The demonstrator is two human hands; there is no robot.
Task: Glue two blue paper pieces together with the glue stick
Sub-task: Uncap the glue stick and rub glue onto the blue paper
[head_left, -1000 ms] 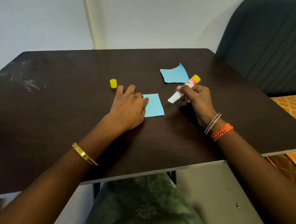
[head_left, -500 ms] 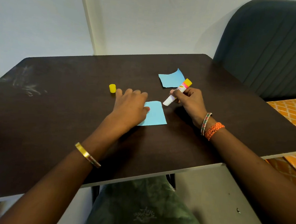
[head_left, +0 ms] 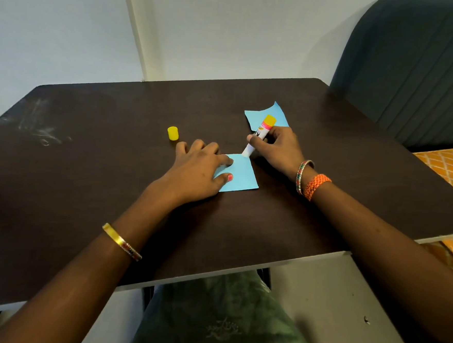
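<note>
— What's the layout in front of you?

— A dark table (head_left: pixel 84 188) fills most of my view. On it, nearest me, lies the near blue paper (head_left: pixel 242 176), flat. Beyond it, well apart, is the second blue paper (head_left: pixel 279 114), with one corner lifting a little. Smaller still: the glue stick (head_left: pixel 258 134) and, off to the left, its yellow cap (head_left: pixel 173 133) standing alone on the wood.

— And your hands?

— My left hand (head_left: pixel 196 172) lies flat with straight fingers, index and thumb pressing the left part of the near sheet to hold it down. My right hand (head_left: pixel 278 145) is curled round the glue stick, tilted, with its white tip touching the sheet's far right corner.

— What worries you most from here?

— The sheet sliding. I judge I'm only starting to spread glue, and I pin just one side. If I drag the stick towards my holding fingers, the free edge could buckle or crease.

— Next?

— Running off the edge. The tip sits right at the corner, so a stroke outward would smear glue on the table, and the paper might then stick there.

— Anything smaller?

— Thin coverage, so the two pieces peel apart later. The second paper's raised corner may make it sit crooked when I lay it on. And the cap stands near my left fingers; a careless move could knock it rolling.
</note>
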